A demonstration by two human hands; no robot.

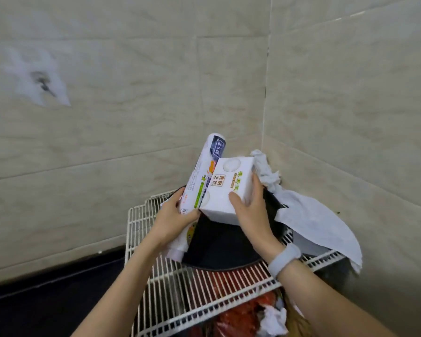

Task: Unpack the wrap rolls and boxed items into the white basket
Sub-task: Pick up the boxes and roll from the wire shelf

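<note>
Both hands are up over the white wire basket [141,215], which is sitting in the corner of a tiled wall [107,117]. The left hand [174,215] is gripping a wrap roll [202,176], a long white tube with a dark blue cap-like band at its top end, an orange patch and green strip further down its side. The roll is tilting up and slightly to the right, its lower end sitting in the curled fingers and its top rising well above the hand. There is white writing on the blue band, too small to read with confidence.

The right hand [250,205] is clasping a white box [226,190], squarish, with pale round shapes printed on its faces. A gold-framed label on its top face is showing characters that look like 匠心之作, and green characters are running along the edge beside it; I cannot make those out. The thumb is pressing on the near face while the fingers are wrapping around the right side. The box is touching the roll, pressed against its right flank.

Below both items a black bag [219,246] is lying open in the basket, with a second white roll [180,242] poking out under the left wrist. White cloth [309,222] is draping over the basket's right rim. A pale grey band [283,260] is circling the right wrist.
</note>
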